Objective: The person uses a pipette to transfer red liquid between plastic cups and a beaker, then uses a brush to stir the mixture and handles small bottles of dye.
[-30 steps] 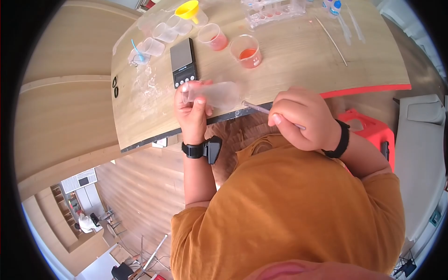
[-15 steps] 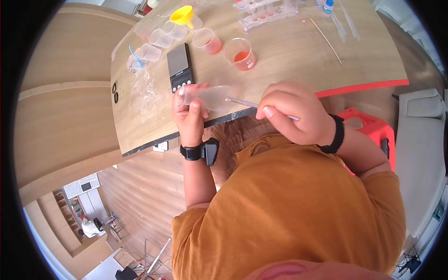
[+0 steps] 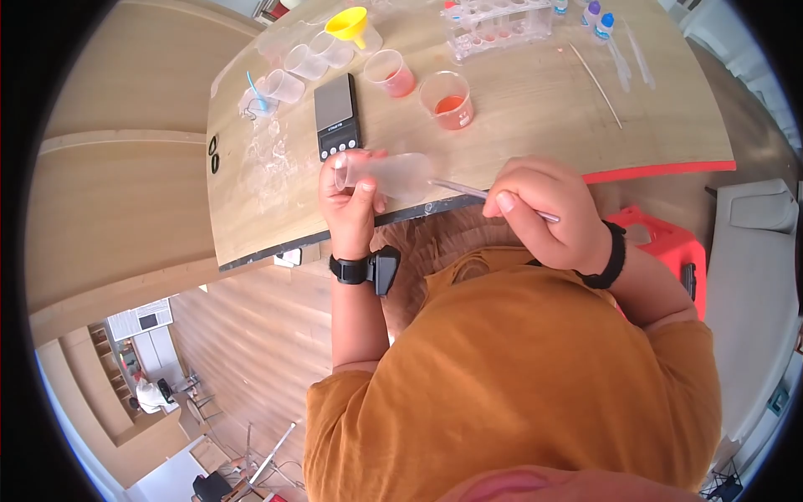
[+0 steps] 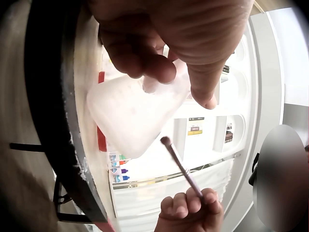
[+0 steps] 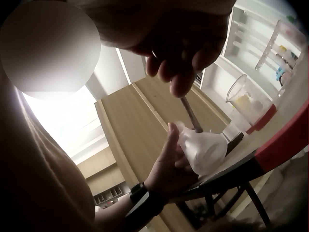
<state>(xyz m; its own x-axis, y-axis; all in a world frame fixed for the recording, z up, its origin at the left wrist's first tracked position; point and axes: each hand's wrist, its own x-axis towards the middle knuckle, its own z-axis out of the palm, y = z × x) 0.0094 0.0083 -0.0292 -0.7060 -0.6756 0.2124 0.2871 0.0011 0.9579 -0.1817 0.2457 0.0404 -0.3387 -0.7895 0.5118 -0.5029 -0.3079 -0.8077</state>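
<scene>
A cloudy, translucent cup (image 3: 397, 174) lies sideways over the table's near edge, gripped around its rim end by my left hand (image 3: 351, 201). My right hand (image 3: 548, 213) pinches a slim brush (image 3: 460, 188), its tip close to the cup's base end. In the left wrist view the brush's dark bristle tip (image 4: 166, 140) is beside the whitish cup (image 4: 137, 113), with a small gap between them. The right wrist view has the brush (image 5: 191, 115) reaching down to the cup (image 5: 205, 150); whether they touch there I cannot tell.
Beyond the hands stand a black scale (image 3: 336, 113), a beaker of red liquid (image 3: 449, 105), another cup with red liquid (image 3: 393, 75), a yellow funnel (image 3: 350, 25) and a clear tube rack (image 3: 498, 27). A thin stick (image 3: 598, 88) lies at the right, near small bottles (image 3: 603, 27).
The brush tip moved left over the cup, then back right towards its base end. My left hand keeps its grip on the cup; the whole view has shifted slightly.
</scene>
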